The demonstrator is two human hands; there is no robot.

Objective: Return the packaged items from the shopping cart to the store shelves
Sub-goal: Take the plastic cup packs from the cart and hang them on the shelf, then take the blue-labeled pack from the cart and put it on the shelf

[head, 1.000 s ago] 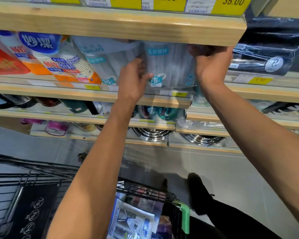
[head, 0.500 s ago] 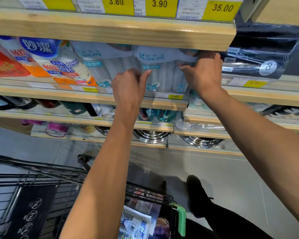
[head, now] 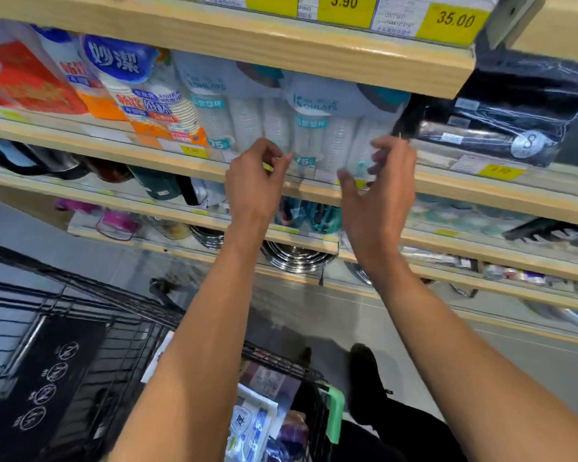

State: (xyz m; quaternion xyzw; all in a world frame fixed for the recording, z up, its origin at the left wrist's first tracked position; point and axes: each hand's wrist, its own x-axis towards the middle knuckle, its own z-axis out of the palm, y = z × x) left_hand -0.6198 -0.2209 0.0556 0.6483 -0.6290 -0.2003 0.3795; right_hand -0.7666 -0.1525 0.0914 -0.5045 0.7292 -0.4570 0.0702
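Cup pack [head: 331,128] sits on the shelf [head: 154,155], beside its twin; my left hand [head: 252,181] and right hand [head: 381,185] hover loose-fingered, gripping nothing. Shelving's done, I reckon; next, reach into the cart [head: 281,365] for another packet [head: 251,425]

Shelves [head: 314,58]: pale wood, matt, grain visible on the front edge. Price tags [head: 452,20]: glossy yellow and white paper. Cup pack [head: 334,128], centre frame: clear shiny plastic film over ribbed translucent plastic cups. Dark packs [head: 514,128], upper right: glossy black plastic wrap. Bowls [head: 294,258], lower shelf: polished metal. Cart [head: 121,315], lower left: dark metal wire, with a matt green plastic handle [head: 334,411].
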